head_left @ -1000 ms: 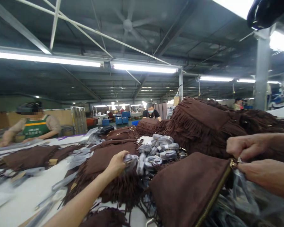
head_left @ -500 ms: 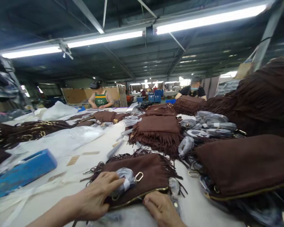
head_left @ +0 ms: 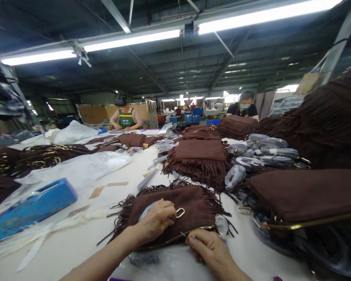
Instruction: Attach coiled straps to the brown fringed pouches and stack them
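A dark brown fringed bag [head_left: 190, 201] lies flat before me, its gold zipper [head_left: 203, 228] along the near edge. My left hand [head_left: 158, 219] rests on top of it, fingers curled over a plastic-wrapped strap coil [head_left: 146, 211], mostly hidden. A gold oval clasp [head_left: 179, 213] shows just beyond its fingertips. At the near right edge my right hand [head_left: 206, 244] is closed in a pinch. A thin pointed item [head_left: 183, 234] sticks out from its fingertips beside the zipper; its kind is unclear.
Another brown bag [head_left: 310, 195] lies on wrapped straps at right. Beyond are stacked fringed bags [head_left: 200, 154] and bundled straps [head_left: 266, 150]. A blue tape dispenser [head_left: 41, 207] and white plastic sheeting [head_left: 84, 169] are at left. Two co-workers stand farther back.
My left hand has moved right across the strap coil, its fingers now more curled, covering most of it. A thin pointed item now shows at my right fingertips. The view has shifted slightly.
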Action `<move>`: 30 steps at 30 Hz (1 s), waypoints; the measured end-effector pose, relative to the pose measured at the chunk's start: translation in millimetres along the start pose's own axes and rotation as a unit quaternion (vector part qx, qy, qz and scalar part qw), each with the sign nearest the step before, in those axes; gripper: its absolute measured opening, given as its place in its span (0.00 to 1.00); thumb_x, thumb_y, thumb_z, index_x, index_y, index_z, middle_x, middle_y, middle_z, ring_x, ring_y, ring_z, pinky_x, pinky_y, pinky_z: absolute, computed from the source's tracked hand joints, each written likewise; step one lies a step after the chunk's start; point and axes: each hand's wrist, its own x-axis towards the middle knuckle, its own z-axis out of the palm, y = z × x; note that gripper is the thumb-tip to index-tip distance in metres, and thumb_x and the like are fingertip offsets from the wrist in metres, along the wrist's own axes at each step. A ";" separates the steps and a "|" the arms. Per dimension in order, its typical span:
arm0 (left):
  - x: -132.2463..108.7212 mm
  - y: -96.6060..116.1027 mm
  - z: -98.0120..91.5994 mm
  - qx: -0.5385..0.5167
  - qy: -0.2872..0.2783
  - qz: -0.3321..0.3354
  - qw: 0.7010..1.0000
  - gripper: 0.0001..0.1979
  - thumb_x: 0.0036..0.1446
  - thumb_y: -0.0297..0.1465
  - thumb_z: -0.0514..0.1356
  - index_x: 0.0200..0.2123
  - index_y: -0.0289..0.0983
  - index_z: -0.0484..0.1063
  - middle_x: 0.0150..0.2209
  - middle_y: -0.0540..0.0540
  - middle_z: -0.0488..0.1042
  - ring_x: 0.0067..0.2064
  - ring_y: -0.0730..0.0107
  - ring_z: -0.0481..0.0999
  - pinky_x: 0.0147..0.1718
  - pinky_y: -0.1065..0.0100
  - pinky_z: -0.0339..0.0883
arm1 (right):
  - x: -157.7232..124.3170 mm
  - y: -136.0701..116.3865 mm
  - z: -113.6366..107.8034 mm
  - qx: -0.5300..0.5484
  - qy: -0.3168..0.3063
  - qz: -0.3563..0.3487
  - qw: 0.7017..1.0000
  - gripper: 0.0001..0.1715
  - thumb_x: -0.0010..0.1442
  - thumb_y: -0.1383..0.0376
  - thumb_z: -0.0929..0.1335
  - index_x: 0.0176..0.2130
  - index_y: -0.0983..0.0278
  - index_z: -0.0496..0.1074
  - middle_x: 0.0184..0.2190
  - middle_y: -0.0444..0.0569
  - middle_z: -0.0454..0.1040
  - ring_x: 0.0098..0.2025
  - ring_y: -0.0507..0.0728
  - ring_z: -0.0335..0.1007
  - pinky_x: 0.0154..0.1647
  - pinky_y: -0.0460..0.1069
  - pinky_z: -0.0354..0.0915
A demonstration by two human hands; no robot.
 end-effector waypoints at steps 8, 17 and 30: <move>-0.6 3.5 -1.2 -0.003 0.005 0.038 0.999 0.07 0.57 0.26 0.52 0.27 0.37 0.64 0.33 0.50 0.69 0.37 0.72 0.67 0.48 0.64 0.56 | -0.5 -2.2 0.0 0.002 0.011 0.000 1.000 0.16 0.52 0.57 0.60 0.23 0.65 0.66 0.16 0.42 0.61 0.19 0.49 0.57 0.19 0.43 0.51; 3.9 10.6 14.9 0.062 0.109 -0.050 0.991 0.07 0.50 0.20 0.50 0.27 0.37 0.59 0.33 0.46 0.64 0.38 0.66 0.64 0.40 0.65 0.61 | -0.2 -7.9 0.6 0.047 0.022 0.025 0.998 0.18 0.51 0.54 0.61 0.23 0.65 0.67 0.17 0.42 0.62 0.19 0.48 0.58 0.18 0.43 0.52; -7.2 6.7 12.5 0.005 0.083 -0.044 0.996 0.11 0.41 0.16 0.50 0.25 0.37 0.62 0.34 0.47 0.68 0.40 0.67 0.67 0.43 0.65 0.63 | 2.4 -25.7 10.1 0.349 0.076 0.124 0.926 0.24 0.38 0.51 0.72 0.28 0.69 0.72 0.19 0.43 0.69 0.19 0.46 0.62 0.18 0.42 0.53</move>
